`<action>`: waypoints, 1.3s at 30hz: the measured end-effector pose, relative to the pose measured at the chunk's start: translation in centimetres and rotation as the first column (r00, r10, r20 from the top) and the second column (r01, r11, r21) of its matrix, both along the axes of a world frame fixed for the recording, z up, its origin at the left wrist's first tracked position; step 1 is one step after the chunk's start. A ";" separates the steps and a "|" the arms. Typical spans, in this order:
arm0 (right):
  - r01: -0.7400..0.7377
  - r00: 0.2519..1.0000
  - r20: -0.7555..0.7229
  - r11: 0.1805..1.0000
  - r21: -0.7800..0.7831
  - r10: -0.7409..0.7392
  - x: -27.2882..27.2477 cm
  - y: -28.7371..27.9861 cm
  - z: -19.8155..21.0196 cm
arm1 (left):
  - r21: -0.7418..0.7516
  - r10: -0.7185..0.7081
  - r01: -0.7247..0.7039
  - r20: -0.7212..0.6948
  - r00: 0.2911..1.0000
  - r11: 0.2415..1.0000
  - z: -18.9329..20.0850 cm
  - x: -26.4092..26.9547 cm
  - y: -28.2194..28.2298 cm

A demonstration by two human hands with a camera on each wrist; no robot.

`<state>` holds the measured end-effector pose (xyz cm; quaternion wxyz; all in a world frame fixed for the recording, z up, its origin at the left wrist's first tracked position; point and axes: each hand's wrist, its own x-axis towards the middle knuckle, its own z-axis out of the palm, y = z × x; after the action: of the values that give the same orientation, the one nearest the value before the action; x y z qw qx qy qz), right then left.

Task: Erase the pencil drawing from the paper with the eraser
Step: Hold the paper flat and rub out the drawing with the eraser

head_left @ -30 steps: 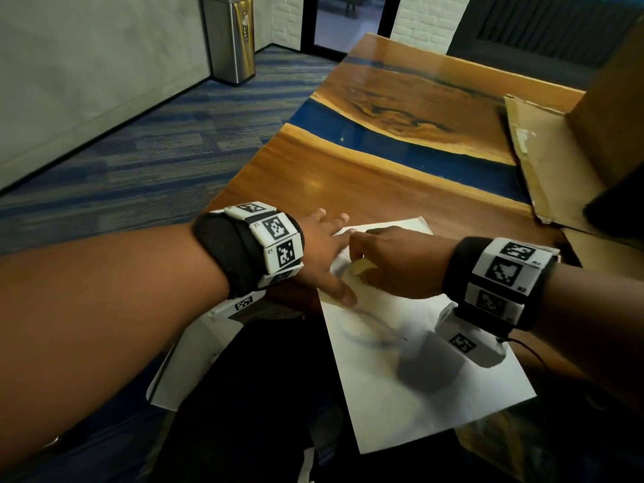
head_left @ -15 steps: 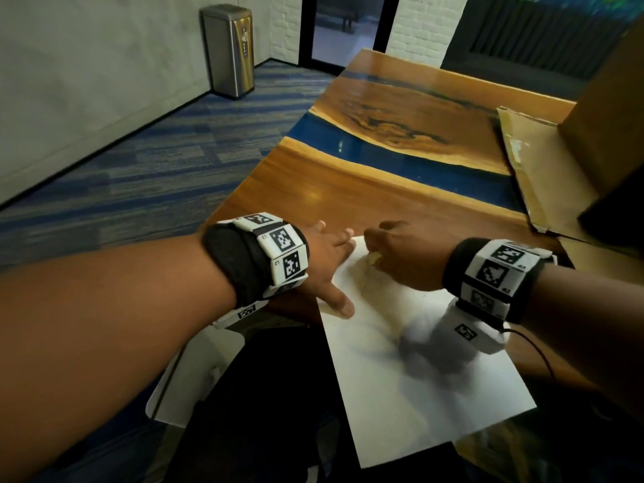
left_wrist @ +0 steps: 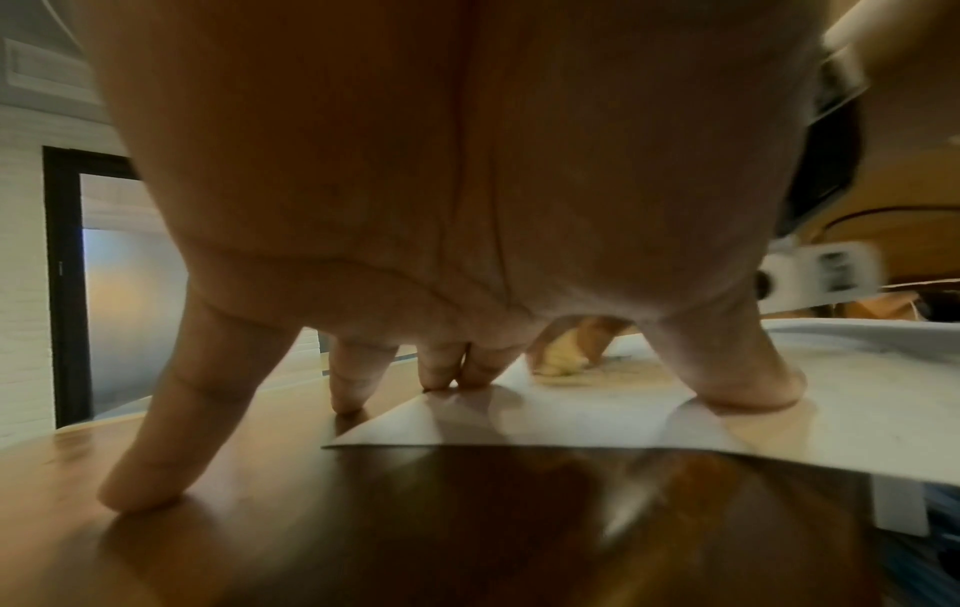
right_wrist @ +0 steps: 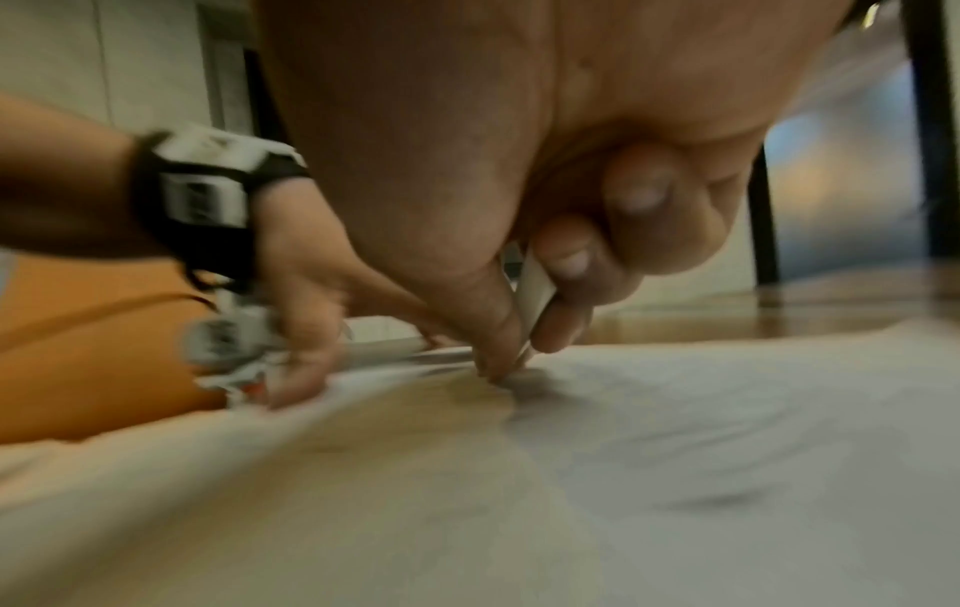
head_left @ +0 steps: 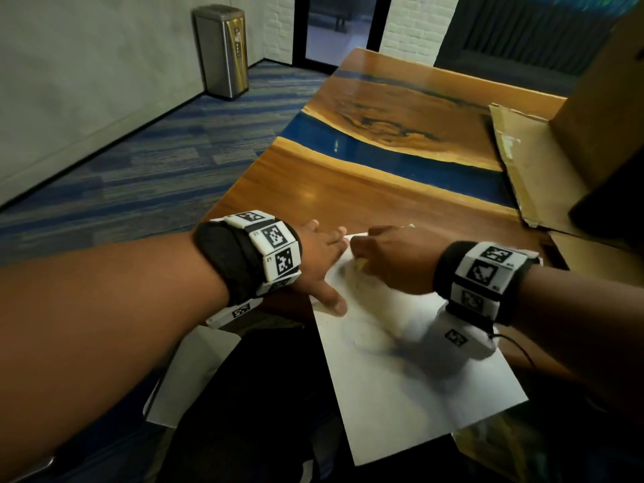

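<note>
A white sheet of paper (head_left: 411, 388) lies at the near edge of the wooden table (head_left: 348, 196), with faint pencil lines (head_left: 359, 338) on it. My left hand (head_left: 326, 263) lies flat with spread fingers on the paper's left edge, thumb (left_wrist: 738, 369) pressing the sheet (left_wrist: 597, 410). My right hand (head_left: 393, 259) pinches a pale eraser (head_left: 360, 263) and presses it on the paper's far left part. In the right wrist view the eraser (right_wrist: 535, 295) sits between thumb and fingers, its tip on the sheet (right_wrist: 571, 472). From the left wrist the eraser (left_wrist: 561, 359) shows beyond my fingers.
Flattened cardboard (head_left: 522, 162) and a large box (head_left: 606, 109) occupy the table's right side. A blue resin strip (head_left: 400, 162) crosses the tabletop. A metal bin (head_left: 223, 50) stands on the carpet at the far left. Dark fabric (head_left: 251, 413) lies below the table edge.
My right hand with the eraser has shifted slightly across the upper part of the paper in a rubbing motion. The left hand has kept holding the sheet in place.
</note>
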<state>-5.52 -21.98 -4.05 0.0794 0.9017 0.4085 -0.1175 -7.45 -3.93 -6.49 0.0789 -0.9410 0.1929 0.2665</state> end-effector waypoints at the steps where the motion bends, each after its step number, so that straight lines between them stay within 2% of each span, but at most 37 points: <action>1: 0.055 0.997 0.053 0.998 -0.025 -0.054 0.9 -0.5 0.2 | 0.005 0.006 -0.006 0.000 1.000 1.000 0.2 -0.1 0.0; 3: 0.074 0.995 0.074 0.996 -0.047 -0.071 1.3 -0.9 0.1 | -0.003 0.014 -0.014 -0.003 1.000 1.000 -0.1 0.0 0.1; 6: -0.116 0.989 -0.085 0.993 0.021 0.117 -1.4 0.3 -0.3 | -0.029 -0.007 0.007 -0.006 1.000 1.000 -0.6 0.5 0.2; 7: -0.136 0.985 -0.102 0.990 0.031 0.139 -1.6 0.4 -0.5 | -0.030 0.002 -0.002 -0.011 1.000 1.000 -0.6 0.5 0.2; 11: 0.011 0.998 0.066 0.999 -0.030 -0.009 0.8 -0.6 0.0 | 0.007 -0.002 0.002 -0.009 1.000 1.000 0.1 0.0 -0.1; 12: -0.008 0.998 0.058 1.000 -0.024 0.009 0.4 -0.5 0.0 | 0.002 -0.002 0.002 -0.014 1.000 1.000 0.1 0.0 -0.1; 15: -0.142 0.986 -0.084 0.990 0.024 0.144 -2.1 0.6 -0.4 | -0.029 0.031 -0.032 -0.031 0.999 0.999 0.0 0.2 0.1; 16: -0.141 0.986 -0.090 0.990 0.021 0.143 -2.1 0.5 -0.5 | -0.034 0.036 -0.037 -0.031 0.999 0.999 0.0 0.2 0.0; 19: 0.036 0.999 0.035 0.999 -0.033 -0.035 0.8 -1.0 -0.3 | -0.027 0.037 -0.037 -0.013 0.999 0.999 0.1 -0.2 -0.1; 21: 0.144 0.989 0.054 0.988 -0.051 -0.141 2.2 -1.8 -0.1 | -0.038 0.067 -0.067 -0.008 0.998 0.997 0.7 -0.4 -0.3; 23: 0.175 0.983 0.053 0.985 -0.011 -0.174 2.5 -1.8 -0.2 | -0.046 0.076 -0.076 0.008 0.997 0.996 1.4 -0.7 -0.6; 26: 0.228 0.973 0.008 0.970 0.090 -0.229 2.3 -1.5 -0.7 | -0.079 0.070 -0.068 0.024 0.997 0.995 1.6 -0.8 -0.8; 31: 0.391 0.920 -0.115 0.896 0.209 -0.374 2.6 -1.2 -1.0 | -0.084 0.024 -0.028 -0.047 0.999 0.996 0.7 -0.2 -0.3; 34: 0.355 0.935 -0.096 0.917 0.181 -0.343 2.2 -1.1 -0.6 | -0.089 0.017 -0.022 -0.055 0.998 0.996 0.5 -0.3 -0.4; 37: 0.252 0.950 -0.222 0.957 0.141 -0.218 0.4 -0.9 0.2 | -0.084 -0.017 0.015 -0.024 1.000 0.996 0.2 -0.3 -0.3; 39: 0.213 0.962 -0.198 0.971 0.113 -0.188 0.5 -0.8 0.3 | -0.082 -0.022 0.020 -0.017 1.000 0.996 0.4 -0.3 -0.3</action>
<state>-5.06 -22.83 -3.74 -0.0315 0.9268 0.3276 -0.1811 -7.78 -4.27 -6.10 0.0414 -0.9390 0.2141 0.2658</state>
